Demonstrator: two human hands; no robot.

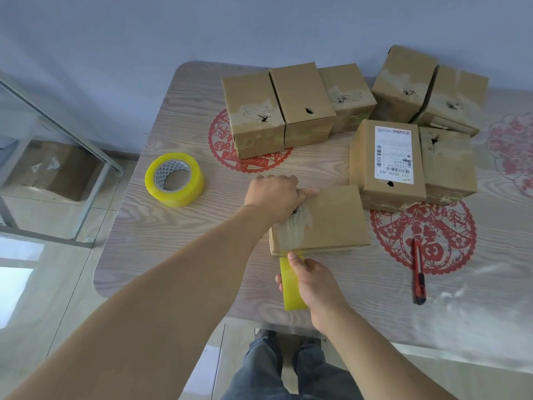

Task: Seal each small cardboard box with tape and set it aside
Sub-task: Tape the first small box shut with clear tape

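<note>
A small cardboard box [326,220] lies flat near the middle of the bench [178,235], slightly toward the near edge. Its left end carries torn paper and old clear tape. The left hand [272,197] rests on the box's far left corner, fingers curled down over the far side and thumb laid along the top edge, gripping the box. The right hand [313,281] is at the near side of the box, fingers curled round a strip of yellow tape [291,287]; the strip's far end meets the near left edge of the box and its free end lies toward the near edge of the bench.

A roll of yellow tape [174,179] lies flat on the bench to the left of the box, apart from it. A red and black utility knife [418,272] lies to the right, on a red paper-cut decoration [450,238].

Further away, three cardboard boxes [300,108] stand side by side in a row, touching. To the right of them sits a second group: a box with a white shipping label [386,163], a plain box [447,166] just beside it, and two more boxes [432,88] behind. Several show a torn hole in the facing panel.

On the floor to the left, a metal frame [86,174] holds another brown carton [54,171].
</note>
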